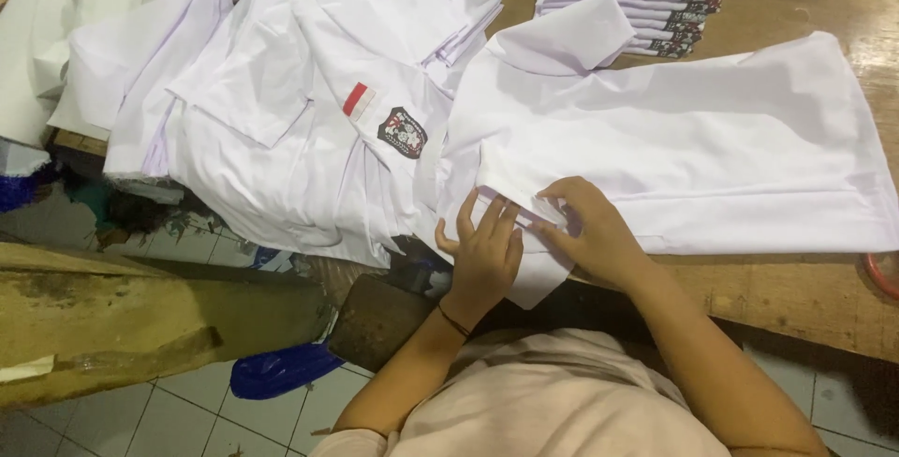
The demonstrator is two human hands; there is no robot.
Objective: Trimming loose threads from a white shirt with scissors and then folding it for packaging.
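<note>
Hands, left (484,249) and right (588,229), press white shirt (712,139) flat.

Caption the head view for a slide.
Both hands, left hand and right hand, press a white shirt flat on a wooden table.

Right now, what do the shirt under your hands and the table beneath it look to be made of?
White shirt: thin woven cloth, probably cotton or a blend, matte; it creases softly and folds flat under the left hand and right hand. Table: bare wood, worn brown, with visible grain and dull stains.
</note>
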